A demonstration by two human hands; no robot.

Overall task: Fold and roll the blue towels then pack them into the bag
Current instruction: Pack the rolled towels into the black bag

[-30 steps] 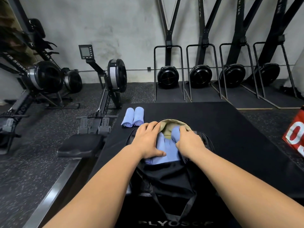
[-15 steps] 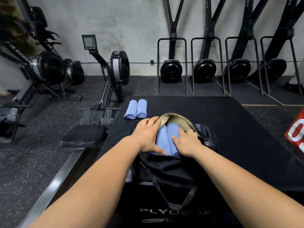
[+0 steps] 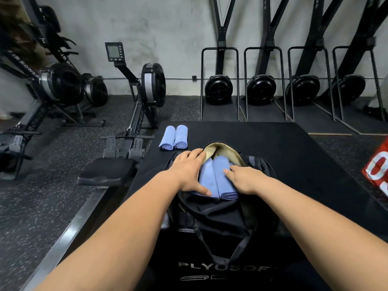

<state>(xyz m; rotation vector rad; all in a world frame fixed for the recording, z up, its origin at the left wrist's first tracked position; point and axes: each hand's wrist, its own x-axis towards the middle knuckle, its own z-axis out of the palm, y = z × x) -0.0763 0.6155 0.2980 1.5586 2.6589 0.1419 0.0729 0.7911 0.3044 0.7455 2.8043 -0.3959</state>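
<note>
A black bag [image 3: 220, 219] with a tan lining lies open on the black plyo box [image 3: 294, 156]. Two rolled blue towels lie side by side in its mouth, the left one [image 3: 206, 180] and the right one [image 3: 222, 179]. My left hand [image 3: 188, 172] lies flat over the bag's left rim and the left towel, thumb stretched along the towel's near end. My right hand [image 3: 244, 178] presses against the right towel from the right, thumb on top of it. Two more rolled blue towels [image 3: 174, 137] sit on the box's far left corner.
A rowing machine [image 3: 134, 114] stands close to the box's left side, its seat and rail running toward me. More rowers stand at the far left. Several upright machines line the back wall. A red object [image 3: 378, 166] pokes in at the right edge.
The right towel has gone from half raised in my right hand to lying deep in the bag beside the left one. My right hand has slid to its right side. The left hand stays put.
</note>
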